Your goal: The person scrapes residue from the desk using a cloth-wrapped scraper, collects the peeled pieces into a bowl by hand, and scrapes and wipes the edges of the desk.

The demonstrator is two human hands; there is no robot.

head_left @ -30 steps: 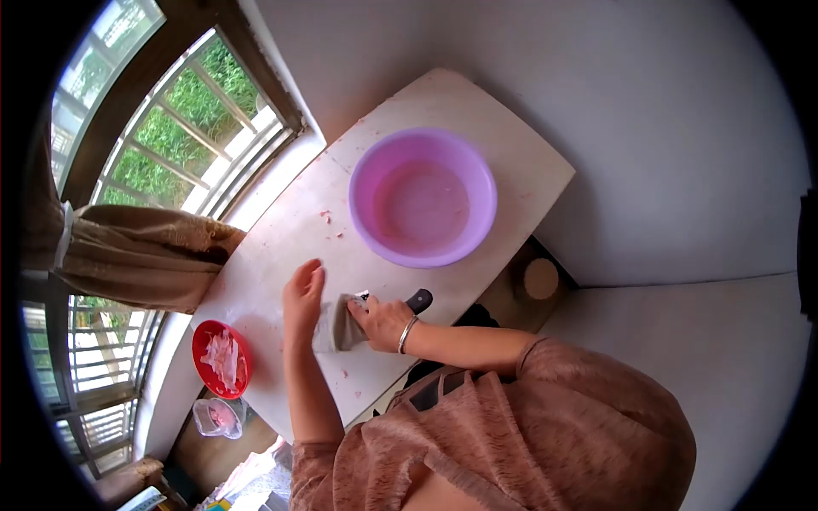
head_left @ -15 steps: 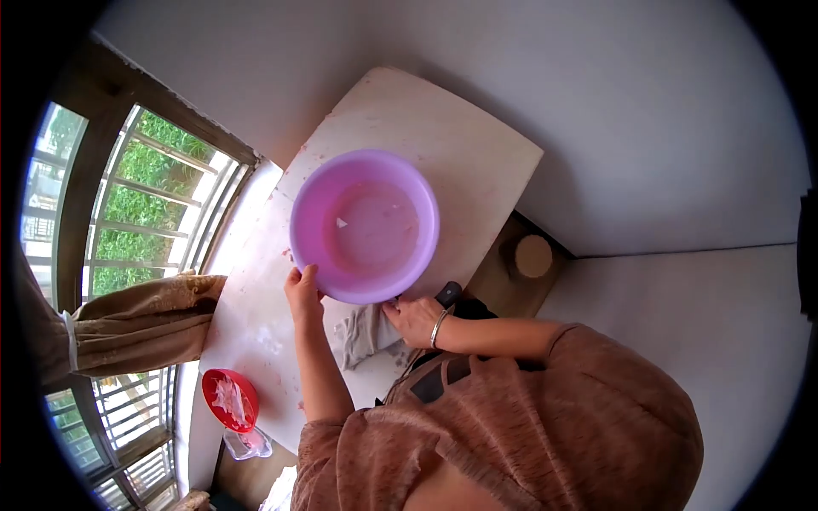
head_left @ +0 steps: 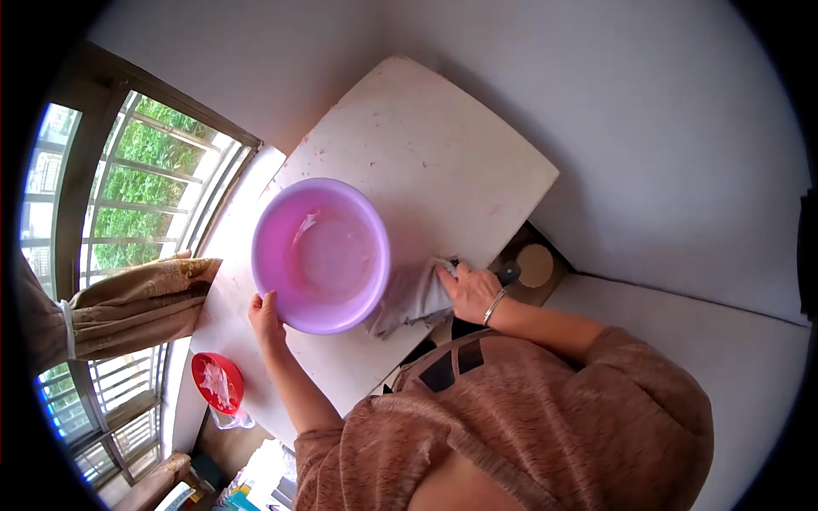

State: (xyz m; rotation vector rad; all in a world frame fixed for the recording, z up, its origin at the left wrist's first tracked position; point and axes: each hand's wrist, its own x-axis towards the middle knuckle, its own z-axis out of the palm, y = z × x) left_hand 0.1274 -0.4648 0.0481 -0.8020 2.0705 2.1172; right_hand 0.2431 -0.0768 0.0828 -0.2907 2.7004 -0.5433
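My left hand (head_left: 267,318) grips the near-left rim of a round purple plastic basin (head_left: 382,264), thumb at the edge. The basin stands on the white table, with a few small pale scraps at its bottom. Just right of it lies a crumpled grey cloth (head_left: 417,294). My right hand (head_left: 473,292), a silver bangle on its wrist, is closed on the far end of this cloth, fingers partly hidden. A black handle (head_left: 509,272) sticks out beside that hand near the table edge; what it belongs to is covered.
The white table (head_left: 443,145) carries small reddish bits. At its left edge stands a red bowl (head_left: 203,375) holding pale plastic, with a clear container (head_left: 232,420) below. A barred window and tied brown curtain (head_left: 136,315) are at left. A round tan object (head_left: 535,266) sits beyond the right edge.
The basin has moved left and toward me with my left hand on it. My right hand has shifted right, away from the basin, drawing the cloth along; the black handle has also moved right.
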